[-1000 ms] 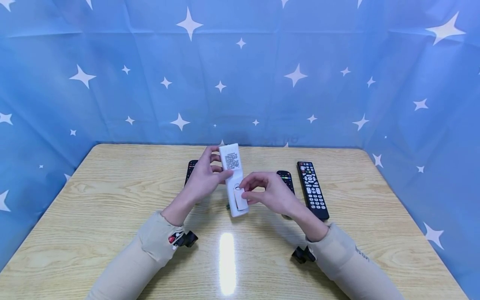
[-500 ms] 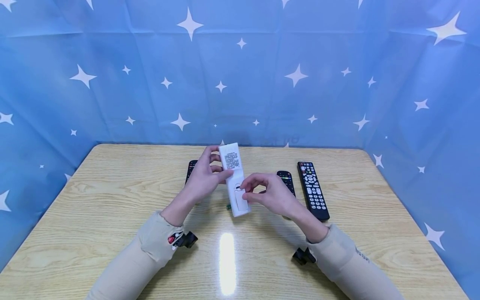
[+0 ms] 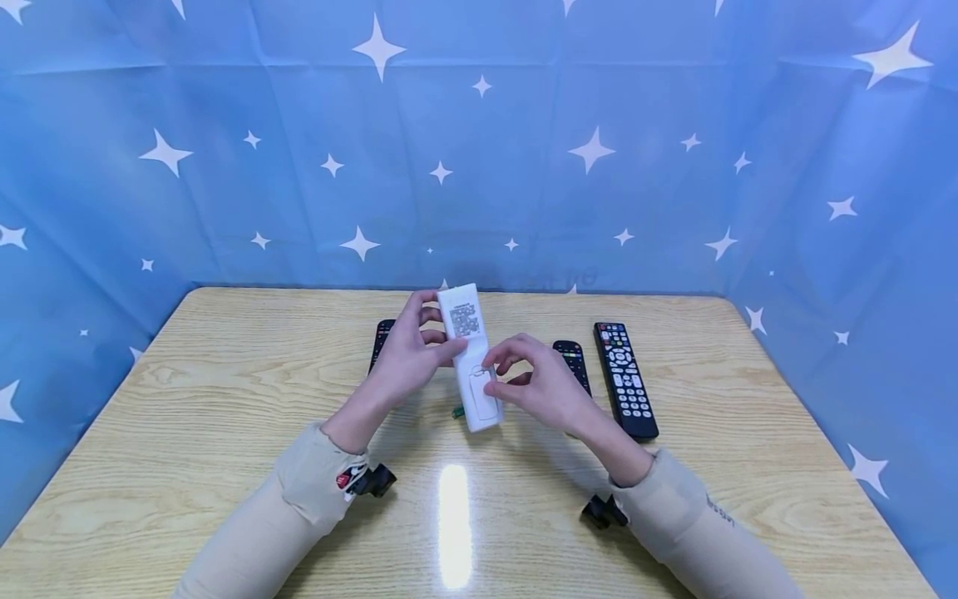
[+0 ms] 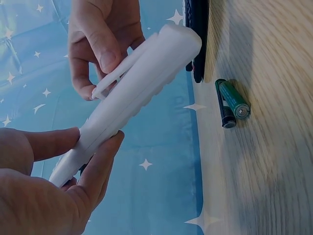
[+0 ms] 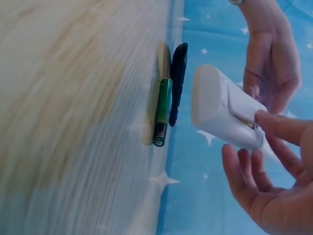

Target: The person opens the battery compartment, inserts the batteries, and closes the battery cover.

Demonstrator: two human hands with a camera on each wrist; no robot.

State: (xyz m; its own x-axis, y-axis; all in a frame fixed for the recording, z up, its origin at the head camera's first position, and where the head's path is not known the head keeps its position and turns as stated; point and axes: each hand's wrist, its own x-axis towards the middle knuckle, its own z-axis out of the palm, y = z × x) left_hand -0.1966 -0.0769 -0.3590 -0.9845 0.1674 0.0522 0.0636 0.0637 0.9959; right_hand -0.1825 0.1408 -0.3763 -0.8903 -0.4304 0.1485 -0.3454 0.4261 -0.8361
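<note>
White remote (image 3: 466, 326) held back-up above the counter (image 3: 224, 416), battery cover (image 3: 483, 401) raised at one end.
Left hand (image 3: 404, 351) clamps the far end, thumb on back, fingers underneath; right hand (image 3: 545, 378) has thumb and finger pinched on the cover's raised end, gap showing under it. Risks, my read: pinch is on a thin edge, so cover could spring out and drop. Over-bending could crack whatever seats its other end. Left grip sits well away from the cover, so a hard pull could twist the remote loose. Two batteries (image 4: 234, 100) lie on the counter below; a falling part could set them rolling. Compartment mostly hidden, can't tell contents.
</note>
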